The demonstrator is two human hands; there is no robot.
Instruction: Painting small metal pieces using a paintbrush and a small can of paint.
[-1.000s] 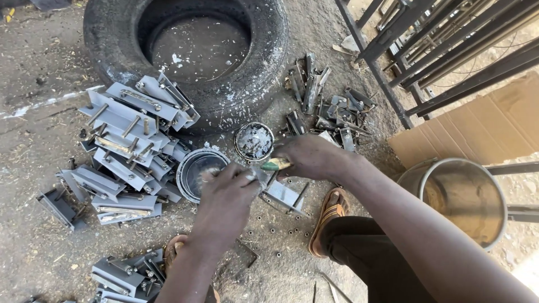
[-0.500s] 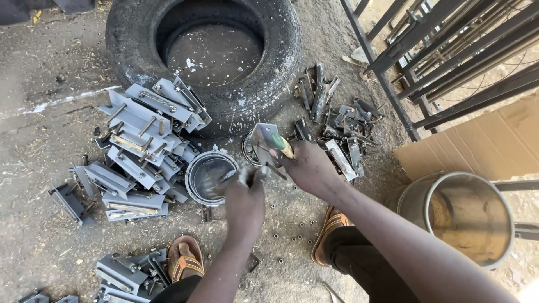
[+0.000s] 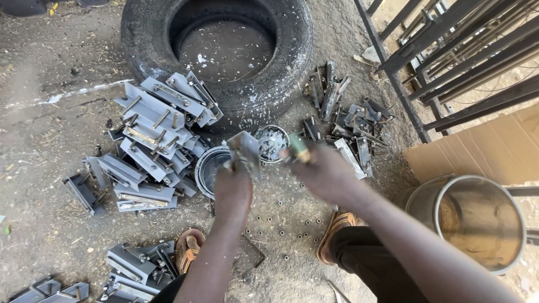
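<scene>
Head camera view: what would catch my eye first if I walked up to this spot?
Probably the big black tyre lying flat at the top, with grey metal brackets heaped against its left side. At the centre, the left hand holds up a grey metal piece while the right hand grips a small greenish tool, blurred. A large metal drum stands at the right.

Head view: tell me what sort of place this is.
Probably an outdoor metal-fabrication yard. On bare dirt ground lie piles of grey painted steel brackets, beside a worn black rubber tyre and dark welded steel frames. The left hand holds one bracket up.
</scene>
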